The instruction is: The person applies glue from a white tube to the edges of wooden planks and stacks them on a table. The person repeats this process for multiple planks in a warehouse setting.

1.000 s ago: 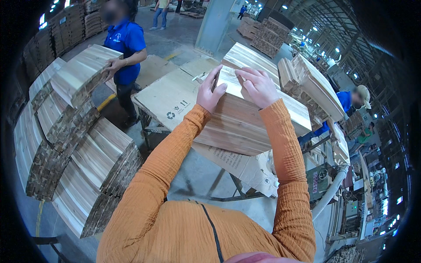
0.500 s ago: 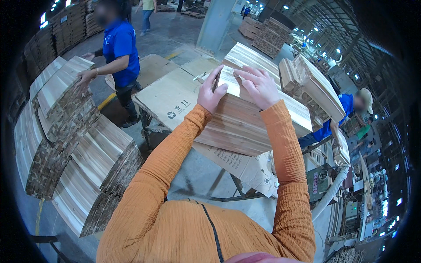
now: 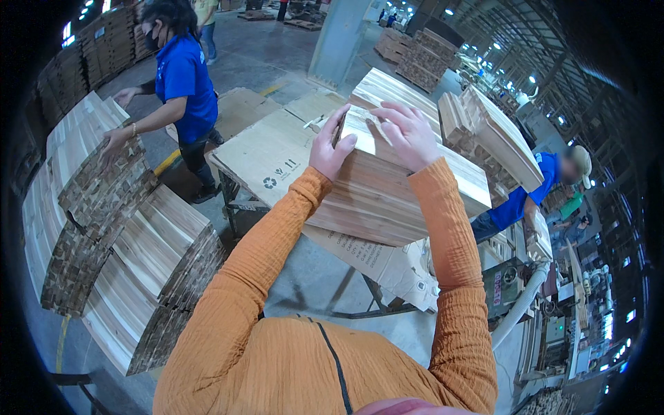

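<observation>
In front of me a stack of pale wooden boards [image 3: 387, 197] lies on a cardboard-covered table. My left hand [image 3: 330, 146] is cupped round the left end of the top board [image 3: 460, 166], its fingers along the end and its thumb at the near edge. Over the top face of that board is my right hand [image 3: 409, 136]. Its fingers are apart and slightly bent, with nothing held in them. Whether all its fingertips touch the wood I cannot tell.
Cardboard [image 3: 277, 149] with printed marks covers the table. More boards [image 3: 484, 131] are piled behind. Left, a person in blue [image 3: 185, 83] handles tall stacks of boards [image 3: 149, 238]. Another blue-shirted person [image 3: 515, 207] bends at the right. A pillar [image 3: 337, 45] rises behind.
My hands stay almost in place, with the right fingers lifted slightly. The person on the left has leaned leftward, hands farther over the stack. A person in the back has moved left.
</observation>
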A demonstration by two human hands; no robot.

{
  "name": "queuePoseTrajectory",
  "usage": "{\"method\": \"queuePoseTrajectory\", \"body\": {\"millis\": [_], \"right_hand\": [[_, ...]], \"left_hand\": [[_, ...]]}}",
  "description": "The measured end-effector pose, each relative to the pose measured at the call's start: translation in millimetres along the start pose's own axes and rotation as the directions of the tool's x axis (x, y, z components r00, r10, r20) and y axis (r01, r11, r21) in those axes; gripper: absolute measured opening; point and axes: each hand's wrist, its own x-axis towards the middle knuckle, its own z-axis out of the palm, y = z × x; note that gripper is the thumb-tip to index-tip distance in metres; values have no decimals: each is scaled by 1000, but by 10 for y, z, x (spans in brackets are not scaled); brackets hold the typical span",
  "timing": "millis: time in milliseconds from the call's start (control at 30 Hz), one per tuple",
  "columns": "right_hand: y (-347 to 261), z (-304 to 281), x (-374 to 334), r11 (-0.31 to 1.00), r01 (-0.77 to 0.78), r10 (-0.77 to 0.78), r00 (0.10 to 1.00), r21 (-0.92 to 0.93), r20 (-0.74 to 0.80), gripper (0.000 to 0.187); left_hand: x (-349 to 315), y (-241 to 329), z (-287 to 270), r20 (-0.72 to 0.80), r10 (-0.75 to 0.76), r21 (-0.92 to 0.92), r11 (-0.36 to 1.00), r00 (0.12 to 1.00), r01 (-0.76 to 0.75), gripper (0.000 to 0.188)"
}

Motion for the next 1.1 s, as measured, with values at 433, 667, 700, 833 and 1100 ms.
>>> {"method": "queuePoseTrajectory", "body": {"millis": [433,667,700,833,1100], "right_hand": [[114,61,-65,993,117,-118,991,-6,-62,28],[134,-243,-262,927,-16,145,936,373,-320,17],[159,-308,-392,887,-87,257,909,453,-328,17],[492,-612,-1181,871,-134,414,718,473,-560,21],[1399,-186,-4233,426,-670,789,-54,607,-613,34]], "left_hand": [[14,11,1,26,-8,-63,998,1000,9,60],[30,34,63,33,2,-56,998,999,0,61],[30,44,76,22,-6,-51,999,1000,7,61],[102,-95,13,14,-4,-8,1000,1000,4,56],[228,-303,18,35,76,-38,996,997,-75,55]]}}
